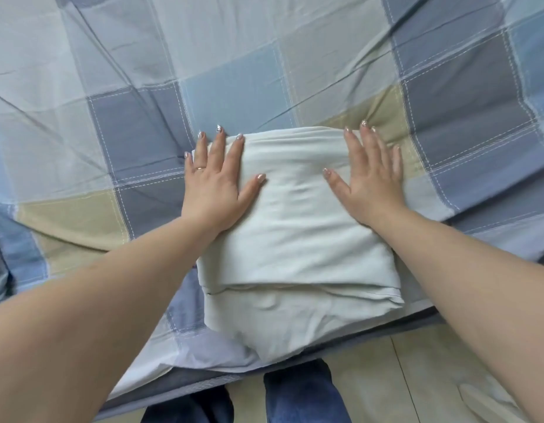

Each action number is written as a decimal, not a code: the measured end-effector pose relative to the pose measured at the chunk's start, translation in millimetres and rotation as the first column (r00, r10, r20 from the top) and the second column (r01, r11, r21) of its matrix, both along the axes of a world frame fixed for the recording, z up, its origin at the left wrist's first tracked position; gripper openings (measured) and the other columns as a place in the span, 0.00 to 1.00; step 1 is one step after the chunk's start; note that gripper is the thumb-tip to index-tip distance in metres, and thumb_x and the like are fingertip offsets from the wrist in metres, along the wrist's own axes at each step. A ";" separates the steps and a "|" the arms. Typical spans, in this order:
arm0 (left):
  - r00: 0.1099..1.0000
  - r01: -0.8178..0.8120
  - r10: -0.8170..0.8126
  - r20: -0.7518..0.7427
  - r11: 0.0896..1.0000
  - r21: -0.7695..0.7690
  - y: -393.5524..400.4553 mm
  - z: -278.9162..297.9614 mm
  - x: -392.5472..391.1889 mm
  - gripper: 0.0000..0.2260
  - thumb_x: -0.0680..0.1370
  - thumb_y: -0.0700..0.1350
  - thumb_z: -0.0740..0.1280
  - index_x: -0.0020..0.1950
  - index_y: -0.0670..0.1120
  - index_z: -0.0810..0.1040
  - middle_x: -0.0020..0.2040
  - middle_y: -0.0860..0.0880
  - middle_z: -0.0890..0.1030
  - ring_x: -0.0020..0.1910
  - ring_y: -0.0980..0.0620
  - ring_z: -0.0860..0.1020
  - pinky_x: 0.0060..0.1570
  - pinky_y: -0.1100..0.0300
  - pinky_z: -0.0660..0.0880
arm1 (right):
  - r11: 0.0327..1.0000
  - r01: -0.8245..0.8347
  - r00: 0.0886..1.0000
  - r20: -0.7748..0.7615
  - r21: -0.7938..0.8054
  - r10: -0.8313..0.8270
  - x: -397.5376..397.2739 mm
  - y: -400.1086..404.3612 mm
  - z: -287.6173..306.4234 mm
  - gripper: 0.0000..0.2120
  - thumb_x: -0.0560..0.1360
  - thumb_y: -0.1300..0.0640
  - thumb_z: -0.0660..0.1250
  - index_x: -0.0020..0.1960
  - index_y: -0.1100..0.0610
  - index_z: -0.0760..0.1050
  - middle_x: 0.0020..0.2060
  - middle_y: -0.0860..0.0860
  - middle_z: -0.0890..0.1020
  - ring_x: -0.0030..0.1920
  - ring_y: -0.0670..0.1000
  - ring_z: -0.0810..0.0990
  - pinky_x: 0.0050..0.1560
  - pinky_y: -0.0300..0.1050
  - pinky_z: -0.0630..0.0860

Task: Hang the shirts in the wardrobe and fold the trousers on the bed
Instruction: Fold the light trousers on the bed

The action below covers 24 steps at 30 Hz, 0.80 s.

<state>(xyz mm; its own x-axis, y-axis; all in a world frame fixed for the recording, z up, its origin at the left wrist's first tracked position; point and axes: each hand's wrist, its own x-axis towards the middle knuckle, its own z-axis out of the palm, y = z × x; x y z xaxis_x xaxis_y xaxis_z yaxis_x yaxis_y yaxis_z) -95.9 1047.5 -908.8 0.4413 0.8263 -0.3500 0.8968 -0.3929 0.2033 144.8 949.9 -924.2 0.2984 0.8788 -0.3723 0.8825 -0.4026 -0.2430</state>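
On the checked bed (264, 71), both hands, left hand (215, 181) and right hand (371, 178), press the folded trousers (295, 227), fingers spread flat.

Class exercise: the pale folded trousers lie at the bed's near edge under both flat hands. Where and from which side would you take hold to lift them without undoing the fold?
Probably the two side edges of the folded trousers, fingers slid underneath from left and right. The layers stack there, while the near edge shows loose ends that could fall open.
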 end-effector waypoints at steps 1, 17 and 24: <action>1.000 0.005 -0.005 -0.004 1.000 0.001 0.3 -1.0 1.7 0.33 0.78 0.66 0.52 0.78 0.51 0.53 0.80 0.45 0.49 0.78 0.41 0.45 0.74 0.40 0.44 | 1.000 -0.002 1.000 -0.003 -0.001 0.002 -1.0 2.2 0.4 0.37 0.74 0.32 0.45 0.78 0.49 0.47 0.78 0.53 0.47 0.77 0.52 0.44 0.74 0.60 0.41; 0.997 0.070 -0.068 0.030 0.997 -0.041 -117.1 -1.5 -40.3 0.32 0.77 0.63 0.49 0.78 0.50 0.54 0.77 0.50 0.43 0.76 0.54 0.39 0.72 0.39 0.39 | 0.996 -0.091 0.994 -0.058 -0.011 0.090 -45.9 -128.0 10.4 0.31 0.77 0.38 0.43 0.77 0.47 0.45 0.78 0.52 0.44 0.77 0.50 0.42 0.74 0.62 0.39; 0.701 -0.475 0.555 0.447 0.832 -0.287 -93.4 26.3 -55.5 0.34 0.76 0.54 0.69 0.77 0.48 0.58 0.69 0.58 0.65 0.69 0.63 0.65 0.68 0.68 0.61 | 0.677 0.727 0.437 -0.681 -0.118 -0.588 -21.1 -94.6 39.6 0.29 0.76 0.46 0.66 0.73 0.52 0.62 0.62 0.44 0.75 0.55 0.30 0.75 0.52 0.24 0.70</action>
<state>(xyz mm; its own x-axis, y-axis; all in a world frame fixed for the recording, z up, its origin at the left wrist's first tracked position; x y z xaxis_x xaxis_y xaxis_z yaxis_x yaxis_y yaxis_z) -151.3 954.0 -882.5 0.1027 0.9362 -0.3361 0.7076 0.1688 0.6862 123.7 855.4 -884.7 0.5720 0.5842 -0.5759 -0.0359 -0.6835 -0.7290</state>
